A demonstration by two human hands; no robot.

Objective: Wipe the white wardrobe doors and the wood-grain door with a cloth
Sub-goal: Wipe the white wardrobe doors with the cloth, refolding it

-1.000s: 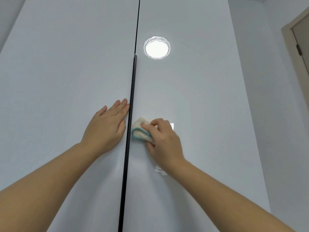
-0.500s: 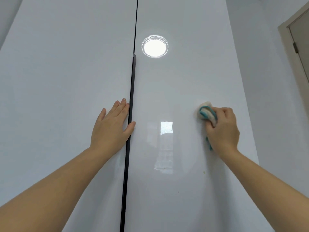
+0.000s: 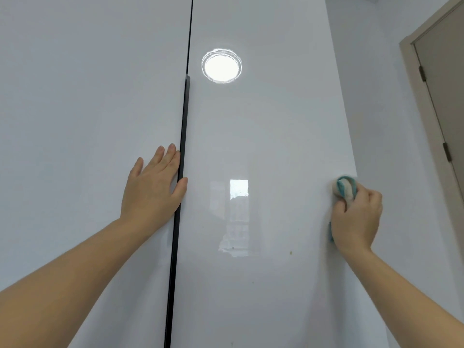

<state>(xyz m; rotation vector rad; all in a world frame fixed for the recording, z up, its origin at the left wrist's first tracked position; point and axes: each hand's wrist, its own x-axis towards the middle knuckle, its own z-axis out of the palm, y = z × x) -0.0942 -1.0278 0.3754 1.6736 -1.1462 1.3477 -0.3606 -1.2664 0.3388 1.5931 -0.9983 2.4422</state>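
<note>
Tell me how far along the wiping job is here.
Done: one stroke across the right wardrobe door, from the seam a second ago to its right edge. In hand: the right hand grips the cloth there; the left hand rests flat on the left wardrobe door. Left: a speck lower down and the wood-grain door.

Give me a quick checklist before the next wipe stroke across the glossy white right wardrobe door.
1. Crumpled white-and-teal cloth gripped in right hand: ok.
2. Cloth touching glossy white right wardrobe door, at its right edge: ok.
3. Left hand flat on left white door, beside black vertical handle strip: ok.
4. Right door free of marks: not ok, small yellowish speck lower down.
5. Cloth clean enough: cannot tell.
6. Wood-grain door at far right wiped: cannot tell.
</note>
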